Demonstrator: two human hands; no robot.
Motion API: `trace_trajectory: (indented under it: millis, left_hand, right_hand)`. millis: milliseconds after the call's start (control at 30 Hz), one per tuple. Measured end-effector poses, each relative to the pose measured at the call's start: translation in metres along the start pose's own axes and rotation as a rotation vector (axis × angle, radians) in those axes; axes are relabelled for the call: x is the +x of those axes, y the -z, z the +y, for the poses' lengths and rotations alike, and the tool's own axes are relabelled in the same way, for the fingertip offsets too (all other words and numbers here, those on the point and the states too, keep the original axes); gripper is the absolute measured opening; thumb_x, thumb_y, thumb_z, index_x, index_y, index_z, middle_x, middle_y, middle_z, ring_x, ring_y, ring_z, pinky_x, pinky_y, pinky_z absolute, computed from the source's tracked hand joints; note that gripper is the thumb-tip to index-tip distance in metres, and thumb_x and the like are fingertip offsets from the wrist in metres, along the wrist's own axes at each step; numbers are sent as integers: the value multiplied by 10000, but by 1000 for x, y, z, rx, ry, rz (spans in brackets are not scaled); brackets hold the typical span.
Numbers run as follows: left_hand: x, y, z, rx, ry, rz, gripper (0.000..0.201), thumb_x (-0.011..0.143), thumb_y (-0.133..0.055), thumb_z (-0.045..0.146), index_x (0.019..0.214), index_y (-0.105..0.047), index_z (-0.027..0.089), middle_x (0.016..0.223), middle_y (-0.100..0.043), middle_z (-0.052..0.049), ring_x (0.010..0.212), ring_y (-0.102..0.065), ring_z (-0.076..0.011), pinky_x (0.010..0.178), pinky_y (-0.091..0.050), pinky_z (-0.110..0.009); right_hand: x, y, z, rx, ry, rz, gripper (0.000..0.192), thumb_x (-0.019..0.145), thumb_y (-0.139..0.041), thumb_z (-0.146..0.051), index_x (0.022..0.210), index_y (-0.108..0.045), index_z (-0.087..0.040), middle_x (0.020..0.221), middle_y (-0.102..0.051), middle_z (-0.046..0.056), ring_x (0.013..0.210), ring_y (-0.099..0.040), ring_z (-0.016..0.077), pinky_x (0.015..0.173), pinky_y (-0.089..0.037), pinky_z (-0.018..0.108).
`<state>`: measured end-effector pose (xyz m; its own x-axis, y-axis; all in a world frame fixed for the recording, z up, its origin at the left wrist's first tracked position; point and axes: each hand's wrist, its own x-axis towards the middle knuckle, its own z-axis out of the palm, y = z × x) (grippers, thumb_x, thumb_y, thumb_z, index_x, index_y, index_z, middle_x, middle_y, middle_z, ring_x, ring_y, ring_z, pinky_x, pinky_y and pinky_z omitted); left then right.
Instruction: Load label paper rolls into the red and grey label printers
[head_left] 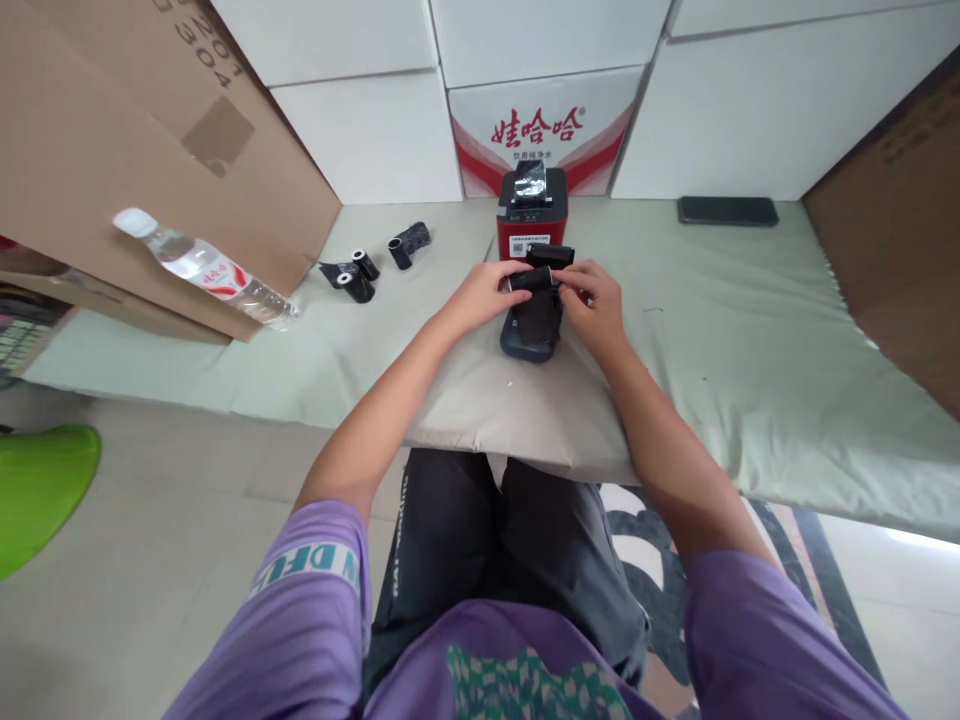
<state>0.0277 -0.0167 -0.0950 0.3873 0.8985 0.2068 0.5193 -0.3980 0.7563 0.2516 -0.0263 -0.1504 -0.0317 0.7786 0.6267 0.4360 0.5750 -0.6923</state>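
A small black ribbon roll [531,279] is held level between both hands above the table. My left hand [489,293] pinches its left end, thumb and fingers closed. At its right end, the fingers of my right hand [596,302] are closed too. Dark film [535,318] seems to hang from the roll over a rounded dark device [527,350], though the exact contact is unclear. Just behind is another black cylindrical part [551,254]. Farther back stands a red and black boxy machine [532,212], with shiny black film [530,184] on its top.
Several small black rolls [355,288] with loose film lie on the left of the cloth-covered table [720,330]. A water bottle [214,270] leans against a cardboard box [150,130]. White boxes [360,135] line the back; a black phone [727,211] lies at the right.
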Motion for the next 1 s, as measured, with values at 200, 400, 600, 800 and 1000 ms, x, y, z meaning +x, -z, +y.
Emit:
trace_trajectory:
  millis: [200, 400, 600, 800, 1000]
  left_hand:
    - [-2, -1, 2, 53, -45, -21, 455, 890, -750, 187, 1343, -792, 196, 1399, -786, -107, 1273, -722, -277, 1166, -524, -436]
    - [-2, -4, -1, -68, -32, 10, 423, 908, -754, 214, 1325, -785, 150, 1361, -798, -129, 1222, -739, -263, 1114, -555, -409]
    - [-4, -16, -14, -114, -27, -13, 469, 916, -751, 257, 1368, -753, 131, 1416, -768, -158, 1297, -725, -305, 1163, -542, -467]
    - [0, -35, -38, -229, -92, 20, 724, 961, -679, 238, 1654, -473, 244, 1613, -625, -148, 1560, -549, -314, 1288, -449, -537]
    - [4, -41, -44, -243, -170, 14, 753, 1019, -609, 272, 1715, -327, 323, 1783, -410, -111, 1696, -348, -308, 1374, -312, -587]
  right_hand:
    - [-5, -9, 0, 86, -12, -20, 218, 881, -651, -298, 965, -840, -229, 993, -778, 71, 725, -621, 172, 629, -480, 326]
    - [-5, -9, -8, 168, -88, -76, 274, 840, -740, -395, 1064, -723, -238, 1065, -767, 54, 715, -599, 150, 627, -464, 309]
    - [-4, -7, -15, 276, -190, -136, 540, 845, -796, -619, 1243, -674, -274, 1073, -764, 57, 735, -633, 173, 659, -516, 334]
    - [-4, -8, -18, 272, -191, -135, 540, 874, -757, -678, 1224, -718, -269, 1098, -769, 82, 846, -697, 231, 788, -594, 414]
    - [-6, -13, -16, 312, -180, -145, 558, 886, -748, -654, 1283, -705, -265, 1047, -767, 74, 875, -714, 240, 839, -622, 436]
